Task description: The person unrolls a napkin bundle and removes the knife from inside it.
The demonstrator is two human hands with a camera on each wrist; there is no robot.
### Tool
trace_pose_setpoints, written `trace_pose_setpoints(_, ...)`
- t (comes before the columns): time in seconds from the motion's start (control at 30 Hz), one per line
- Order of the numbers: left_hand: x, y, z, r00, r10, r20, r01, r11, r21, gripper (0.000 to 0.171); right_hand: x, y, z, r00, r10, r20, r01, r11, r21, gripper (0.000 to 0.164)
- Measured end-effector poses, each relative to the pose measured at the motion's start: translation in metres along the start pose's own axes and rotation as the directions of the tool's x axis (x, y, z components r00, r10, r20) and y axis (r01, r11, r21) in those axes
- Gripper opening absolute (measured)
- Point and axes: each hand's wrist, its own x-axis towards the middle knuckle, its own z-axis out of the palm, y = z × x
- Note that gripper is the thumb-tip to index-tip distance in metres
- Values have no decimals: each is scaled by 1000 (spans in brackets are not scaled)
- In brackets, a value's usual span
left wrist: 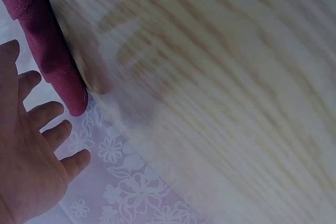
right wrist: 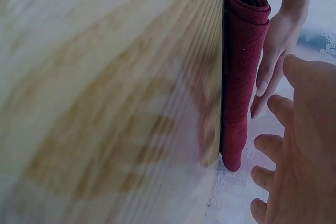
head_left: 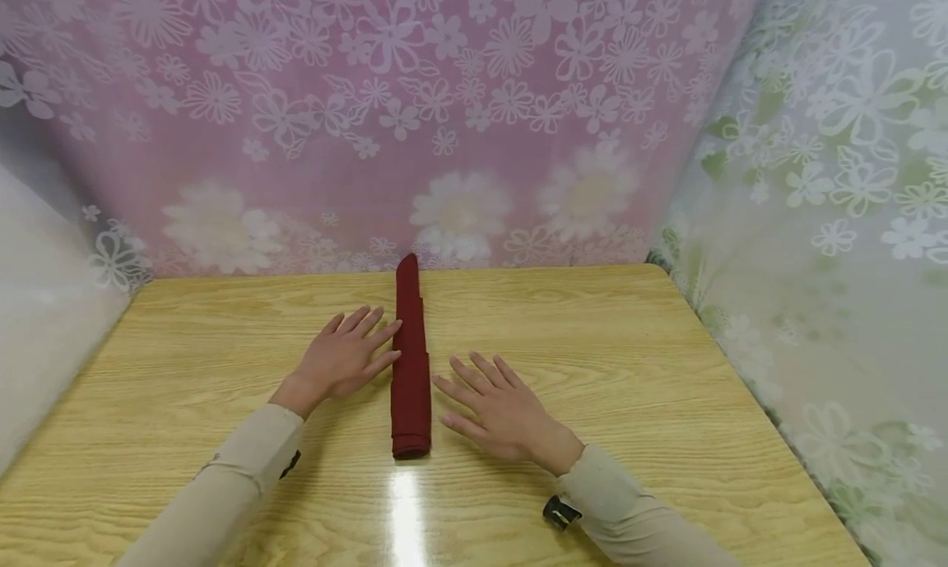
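A dark red cloth (head_left: 411,378), perhaps a towel, lies rolled into a long narrow tube pointing away from me; its coiled near end shows in the right wrist view. To its left is my left hand (head_left: 341,361), fingers spread and fairly straight, with the thumb and forefinger tips at the roll's left edge. Whether they touch it or hover just over it I cannot tell. My right hand (head_left: 504,411) is held on the other side, fingers spread, a small gap between its fingertips and the cloth. In the left wrist view, the roll (left wrist: 50,51) runs past the left fingers (left wrist: 47,114).
The wood-grain table (head_left: 592,328) reflects a bright light near its front. A pink flowered curtain or sheet (head_left: 333,164) hangs behind the far edge, and a pale flowered one (head_left: 815,287) stands along the right side. Dark wrist straps (head_left: 560,513) show at the sleeves.
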Motion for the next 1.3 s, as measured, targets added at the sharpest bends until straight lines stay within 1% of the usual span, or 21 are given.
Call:
trace_pose_setpoints(0.1,2,-1,2,1000,-1,1,1,1000,-2,58,0,0,1,1000,-9,-2,9,1000,-15,59)
trace_pose_setpoints(0.27,5,-2,6,1000,7,-5,-7,1000,-1,58,0,-1,2,1000,-20,9,20,1000,-13,58)
trace_pose_setpoints(0.43,8,0,7,1000,21,-13,-21,1000,1,59,1,-3,2,1000,-14,27,14,1000,-25,58)
trace_pose_setpoints(0.77,13,4,10,998,62,-17,-61,997,43,62,0,-4,5,999,-16,37,18,999,-41,58)
trace_pose_setpoints(0.9,14,3,11,997,79,-21,-78,996,32,62,0,-4,5,999,-12,43,13,999,-33,58)
trace_pose_setpoints(0.97,15,2,12,995,94,-31,-93,995,25,61,-1,-4,5,999,-11,40,12,999,-31,58)
trace_pose_setpoints(1.13,17,2,13,991,131,-32,-130,991,28,60,-1,-5,6,999,-13,31,14,1000,-25,58)
trace_pose_setpoints(1.3,20,6,11,992,129,-12,-129,992,-3,58,-2,-6,7,999,-12,30,13,1000,-21,59)
